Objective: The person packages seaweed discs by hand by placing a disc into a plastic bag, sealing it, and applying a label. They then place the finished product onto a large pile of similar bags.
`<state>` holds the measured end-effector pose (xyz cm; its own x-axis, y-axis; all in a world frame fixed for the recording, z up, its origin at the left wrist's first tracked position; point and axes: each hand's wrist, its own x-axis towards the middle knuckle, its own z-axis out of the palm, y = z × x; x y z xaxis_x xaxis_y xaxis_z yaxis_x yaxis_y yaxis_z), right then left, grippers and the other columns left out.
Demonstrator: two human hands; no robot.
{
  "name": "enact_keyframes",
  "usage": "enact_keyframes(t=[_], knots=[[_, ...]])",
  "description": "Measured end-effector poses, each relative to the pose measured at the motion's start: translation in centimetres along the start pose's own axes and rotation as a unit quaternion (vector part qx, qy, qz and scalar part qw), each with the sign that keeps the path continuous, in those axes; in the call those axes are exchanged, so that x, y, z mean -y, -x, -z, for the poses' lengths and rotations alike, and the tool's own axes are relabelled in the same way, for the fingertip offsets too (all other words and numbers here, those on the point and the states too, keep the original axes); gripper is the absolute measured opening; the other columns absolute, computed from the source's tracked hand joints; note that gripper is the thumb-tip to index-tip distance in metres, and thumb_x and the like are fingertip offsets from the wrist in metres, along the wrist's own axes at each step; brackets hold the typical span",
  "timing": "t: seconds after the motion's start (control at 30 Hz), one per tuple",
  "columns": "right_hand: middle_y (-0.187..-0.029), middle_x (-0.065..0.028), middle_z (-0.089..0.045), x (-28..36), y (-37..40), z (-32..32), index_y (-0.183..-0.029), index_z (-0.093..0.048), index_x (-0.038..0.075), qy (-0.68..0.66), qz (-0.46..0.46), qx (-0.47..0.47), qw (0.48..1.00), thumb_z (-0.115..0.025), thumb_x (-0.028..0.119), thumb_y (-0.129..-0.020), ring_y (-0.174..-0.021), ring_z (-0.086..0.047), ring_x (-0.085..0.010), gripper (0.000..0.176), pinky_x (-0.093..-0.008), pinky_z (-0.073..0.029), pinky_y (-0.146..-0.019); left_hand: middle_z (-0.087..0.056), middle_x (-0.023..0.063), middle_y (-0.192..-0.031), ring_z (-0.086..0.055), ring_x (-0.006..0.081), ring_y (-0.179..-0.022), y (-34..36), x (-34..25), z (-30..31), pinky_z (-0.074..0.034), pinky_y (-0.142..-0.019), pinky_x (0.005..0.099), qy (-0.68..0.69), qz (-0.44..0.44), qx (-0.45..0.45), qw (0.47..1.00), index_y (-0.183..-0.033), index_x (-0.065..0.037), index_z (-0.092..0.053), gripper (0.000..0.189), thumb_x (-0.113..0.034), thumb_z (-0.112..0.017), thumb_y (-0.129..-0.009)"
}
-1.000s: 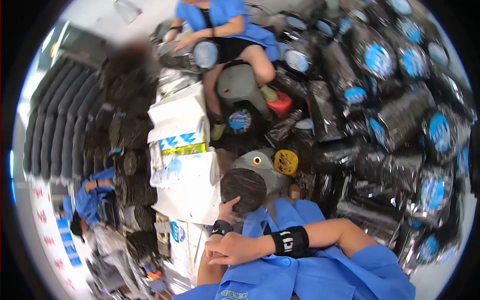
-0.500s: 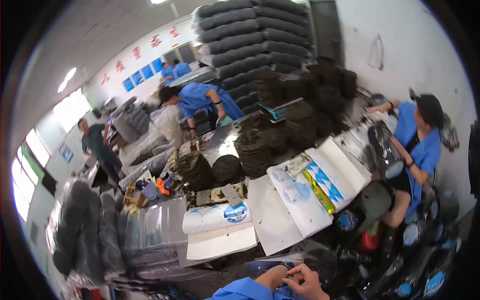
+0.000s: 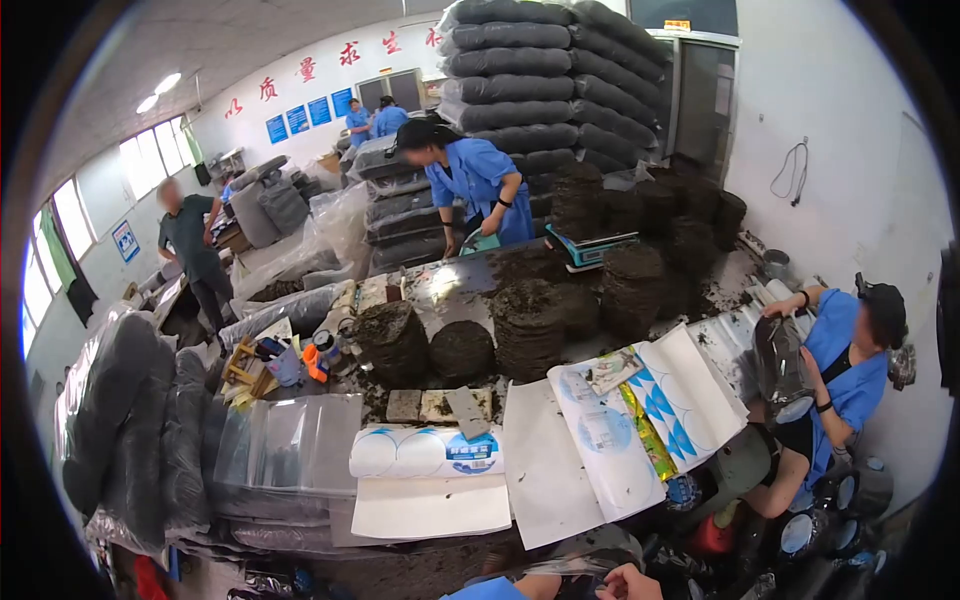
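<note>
At the bottom edge, my right hand (image 3: pixel 630 583) has its fingers curled in on the near end of a clear plastic bag (image 3: pixel 605 545) with something dark showing through. My left hand (image 3: pixel 548 585) comes in from a blue sleeve beside it; mostly wrist shows, and its fingers are hidden. Just beyond, on the table, lie white sheets (image 3: pixel 560 470) and a roll of blue-and-white printed labels (image 3: pixel 430 452). Printed bags (image 3: pixel 608 425), one with a green-yellow strip, lie to the right of the sheets.
Stacks of dark round pressed cakes (image 3: pixel 527 330) and a teal scale (image 3: pixel 590 248) stand on the table. A co-worker at right (image 3: pixel 840 370) holds a dark filled bag (image 3: pixel 783 365); another (image 3: pixel 480 190) leans over behind. Long dark sacks (image 3: pixel 110 450) lie at left; filled bags (image 3: pixel 800 535) lie lower right.
My view has tilted up and levelled, so my hands sit lower in frame. The right co-worker has drawn the dark bag upright; the one behind has straightened somewhat.
</note>
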<state>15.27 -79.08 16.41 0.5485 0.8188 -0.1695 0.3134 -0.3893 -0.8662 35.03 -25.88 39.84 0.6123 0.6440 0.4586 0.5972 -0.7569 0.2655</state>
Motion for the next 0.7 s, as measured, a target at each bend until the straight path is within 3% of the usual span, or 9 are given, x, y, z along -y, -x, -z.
enact_keyframes(t=[0.07,0.1,0.13,0.3,0.5,0.6,0.7], knots=[[-0.076,-0.0179,-0.056,-0.1,0.4,0.5,-0.095,-0.055,0.002,-0.005,-0.01,-0.013,1.0,-0.068,0.001,-0.08,-0.072,-0.06,-0.0343,0.02,-0.0379,-0.049,-0.066,-0.067,0.0127,-0.093,-0.064,0.0295,-0.095,1.0,-0.8,0.1,-0.053,-0.086,0.0427,0.011,-0.004,-0.003,1.0,-0.099,-0.004,-0.068,0.03,-0.012,-0.073,-0.07],[-0.075,-0.0185,-0.056,-0.4,0.5,0.7,-0.094,-0.055,0.002,0.039,0.053,-0.039,0.997,-0.066,0.0,-0.08,-0.071,-0.06,-0.0352,0.019,-0.0385,-0.049,-0.065,-0.067,0.0127,-0.094,-0.064,0.0294,-0.095,3.3,-1.6,-1.2,-0.053,-0.086,0.0426,0.021,0.003,0.003,1.0,-0.099,-0.004,-0.068,0.03,-0.012,-0.073,-0.07],[-0.075,-0.0191,-0.056,-0.7,0.9,0.9,-0.094,-0.054,0.002,0.082,0.115,-0.065,0.988,-0.065,-0.001,-0.08,-0.07,-0.059,-0.0361,0.018,-0.0391,-0.049,-0.065,-0.067,0.0127,-0.094,-0.064,0.0293,-0.095,1.4,-1.8,0.2,-0.053,-0.085,0.0425,0.025,-0.011,-0.016,0.999,-0.099,-0.004,-0.068,0.03,-0.012,-0.073,-0.07],[-0.077,-0.0239,-0.056,-0.9,4.4,2.3,-0.087,-0.048,0.0,0.169,0.033,-0.121,0.978,-0.055,-0.001,-0.079,-0.077,-0.057,-0.0452,0.01,-0.0501,-0.046,-0.064,-0.066,0.0126,-0.095,-0.064,0.0289,-0.095,2.7,-4.3,2.1,-0.054,-0.084,0.0418,0.06,-0.036,-0.05,0.996,-0.1,-0.003,-0.067,0.031,-0.013,-0.073,-0.071],[-0.074,-0.0259,-0.057,-2.9,5.8,1.9,-0.087,-0.051,0.003,0.178,0.01,-0.178,0.968,-0.051,0.008,-0.086,-0.074,-0.057,-0.0472,0.005,-0.0525,-0.044,-0.064,-0.066,0.0126,-0.097,-0.065,0.0285,-0.094,8.9,-8.1,4.0,-0.054,-0.082,0.0411,0.133,-0.115,-0.082,0.981,-0.101,-0.003,-0.067,0.031,-0.013,-0.074,-0.072],[-0.076,-0.0271,-0.058,-1.8,7.0,2.9,-0.087,-0.052,0.003,0.099,0.023,-0.167,0.981,-0.048,0.012,-0.09,-0.075,-0.056,-0.0485,0.01,-0.0528,-0.044,-0.064,-0.066,0.0126,-0.098,-0.065,0.0282,-0.094,19.7,-9.2,-0.2,-0.055,-0.082,0.0407,0.205,-0.184,0.008,0.961,-0.101,-0.003,-0.066,0.032,-0.014,-0.074,-0.073],[-0.077,-0.0269,-0.057,-1.6,7.9,2.6,-0.089,-0.052,0.004,0.021,0.032,-0.159,0.987,-0.05,0.008,-0.088,-0.077,-0.056,-0.0492,0.004,-0.0503,-0.044,-0.063,-0.066,0.0125,-0.098,-0.065,0.028,-0.093,34.1,-8.5,-7.8,-0.055,-0.081,0.0403,0.255,-0.219,0.199,0.921,-0.102,-0.002,-0.066,0.032,-0.014,-0.074,-0.073]])
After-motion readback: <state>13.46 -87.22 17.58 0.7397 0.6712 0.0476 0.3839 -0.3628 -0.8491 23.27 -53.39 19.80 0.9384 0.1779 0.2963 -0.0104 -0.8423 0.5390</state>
